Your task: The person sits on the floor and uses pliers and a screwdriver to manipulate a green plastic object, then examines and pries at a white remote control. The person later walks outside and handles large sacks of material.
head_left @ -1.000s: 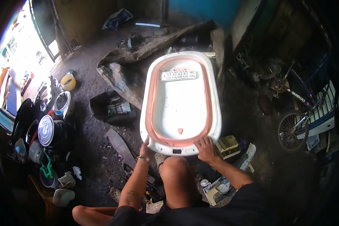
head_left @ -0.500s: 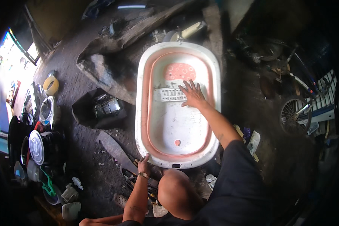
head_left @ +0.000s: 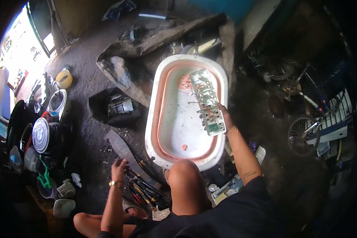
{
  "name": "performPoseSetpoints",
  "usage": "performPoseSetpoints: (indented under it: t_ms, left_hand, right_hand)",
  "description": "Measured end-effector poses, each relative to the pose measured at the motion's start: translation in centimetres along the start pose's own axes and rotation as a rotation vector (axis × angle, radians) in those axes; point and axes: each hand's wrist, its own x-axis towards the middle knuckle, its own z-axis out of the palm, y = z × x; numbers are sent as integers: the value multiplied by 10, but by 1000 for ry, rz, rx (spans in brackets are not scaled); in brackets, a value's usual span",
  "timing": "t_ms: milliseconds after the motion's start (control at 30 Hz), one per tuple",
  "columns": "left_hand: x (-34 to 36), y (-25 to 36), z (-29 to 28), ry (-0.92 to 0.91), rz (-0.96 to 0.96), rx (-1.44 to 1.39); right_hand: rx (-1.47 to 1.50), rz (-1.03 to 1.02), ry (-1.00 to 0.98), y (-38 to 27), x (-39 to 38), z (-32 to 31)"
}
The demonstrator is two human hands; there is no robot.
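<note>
My right hand [head_left: 225, 121] grips a long white plastic strip [head_left: 205, 93], its underside turned up with wires and small green board showing, over the right half of a white and pink tub [head_left: 150, 135]. A pink plug lies at the near end inside the tub. My left hand [head_left: 118, 169] is off the tub, down at the left by a pile of long-handled tools [head_left: 142, 190]; its fingers are loosely bent and apart, with nothing visible held. My knee is against the tub's near end.
Crumpled sheeting [head_left: 115, 67] lies behind the tub, a black container [head_left: 113, 109] left of it. Pots and lids [head_left: 41, 135] crowd the far left near a bright doorway. A bicycle wheel [head_left: 303, 136] and frame parts stand at the right; scrap plastic pieces lie low right of my knee.
My right hand has picked the strip up from inside the tub and turned it over lengthwise. My left hand has let go of the tub's rim and moved down-left to the tools.
</note>
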Motion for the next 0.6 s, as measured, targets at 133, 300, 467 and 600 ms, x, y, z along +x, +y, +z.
performPoseSetpoints:
  t_ms: [133, 300, 467, 600]
  left_hand:
    - [-56, 79, -8, -28, 165, 26]
    - [-138, 138, -8, -155, 384, 215]
    - [-188, 138, -38, -173, 588, 287]
    - [-228, 166, -36, 236, 1067, 485]
  right_hand:
    - [-98, -62, -80, -24, -62, 75]
    - [-194, -75, -202, -46, -107, 148]
    - [-236, -34, -334, -40, -114, 222]
    - [-602, -72, -461, 7, -101, 252]
